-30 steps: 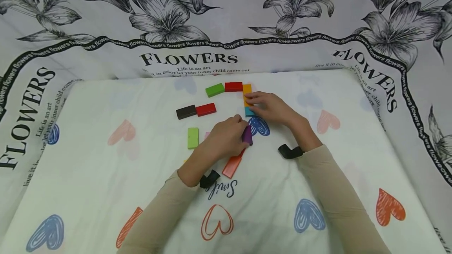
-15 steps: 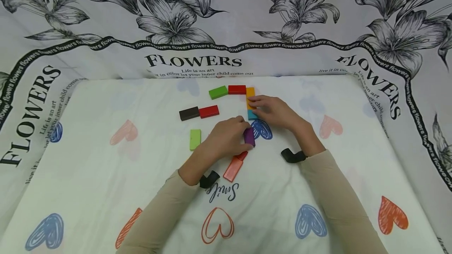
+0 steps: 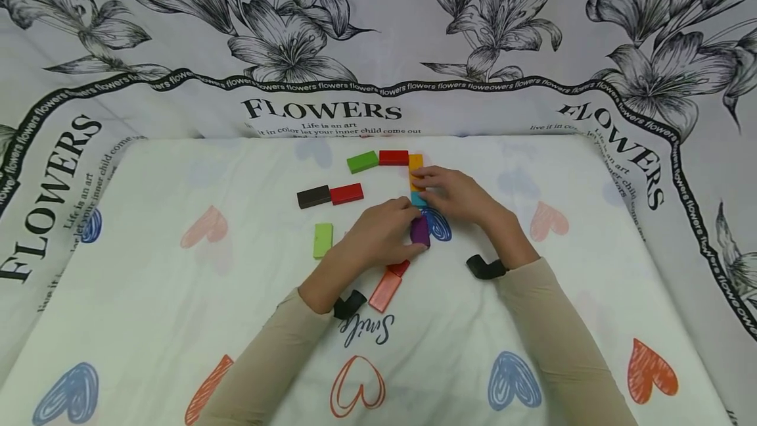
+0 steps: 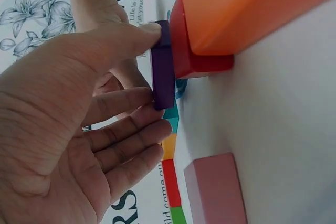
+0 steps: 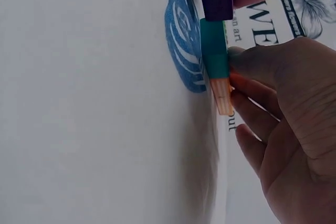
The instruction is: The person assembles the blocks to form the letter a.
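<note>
**Purple block (image 3: 420, 231) pinched by its ends in the left hand (image 3: 384, 235)**

At the near side of the surface (image 3: 437, 347), a coral block (image 3: 385, 291) is seen laid at a slant, with the near red block (image 3: 399, 268) at its far end, partly covered by the left hand.

Just past these, the purple block is held within the left hand's grip: the thumb is set at its near end, a fingertip at its far end. Whether its base is rested on the cloth cannot be told, and its contact with the near red block is hidden. It is judged to be light, stiff and hard to damage, but smooth enough to be twisted or slid by an uneven squeeze. A light hold on opposite faces, near mid-height, would be advised.

Farther on, the teal block (image 3: 418, 199) and orange block (image 3: 416, 162) are placed end to end, just left of the right hand (image 3: 458, 194). They are touched by its thumb and fingers, which are loosely bent, not wrapped round either. Similar handling is expected; they could easily be nudged askew.

Farthest away, the row is turned leftward through the far red block (image 3: 393, 158) and green block (image 3: 363, 162).
</note>
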Demonstrator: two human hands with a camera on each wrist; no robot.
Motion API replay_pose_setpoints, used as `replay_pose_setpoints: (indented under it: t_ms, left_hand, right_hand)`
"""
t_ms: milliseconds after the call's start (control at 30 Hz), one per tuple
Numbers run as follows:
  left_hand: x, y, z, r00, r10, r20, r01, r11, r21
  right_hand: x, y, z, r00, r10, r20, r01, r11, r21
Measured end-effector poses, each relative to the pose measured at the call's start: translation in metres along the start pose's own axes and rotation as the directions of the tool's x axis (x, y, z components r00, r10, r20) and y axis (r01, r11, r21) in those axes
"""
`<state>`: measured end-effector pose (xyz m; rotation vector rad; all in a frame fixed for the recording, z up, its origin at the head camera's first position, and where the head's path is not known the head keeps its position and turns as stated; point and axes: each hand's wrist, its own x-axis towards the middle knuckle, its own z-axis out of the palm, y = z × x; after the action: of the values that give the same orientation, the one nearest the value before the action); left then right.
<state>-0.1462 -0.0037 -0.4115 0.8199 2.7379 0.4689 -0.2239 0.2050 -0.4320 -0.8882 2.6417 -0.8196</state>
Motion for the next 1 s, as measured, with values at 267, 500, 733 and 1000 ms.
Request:
replay_pose_setpoints:
  t_ms: [267,500,733,1000]
  left_hand:
    - [0.007,0.001,0.003,1.0,-0.016,-0.018,0.017,0.999,0.052]
    - [0.009,0.002,0.003,1.0,-0.004,-0.011,0.005,0.997,0.081]
    - [0.008,0.003,0.005,0.998,0.067,0.006,-0.067,0.992,0.106]
    - [0.005,0.006,0.006,0.996,0.087,0.009,-0.088,0.99,0.106]
  right_hand:
    - [0.001,0.008,0.001,0.999,-0.028,-0.021,0.028,0.999,0.022]
    - [0.002,0.013,0.001,0.999,-0.044,-0.021,0.045,0.999,0.029]
    - [0.001,0.01,0.0,0.999,-0.029,-0.014,0.029,0.999,0.027]
    - [0.002,0.007,0.001,1.0,-0.021,-0.012,0.022,0.999,0.028]
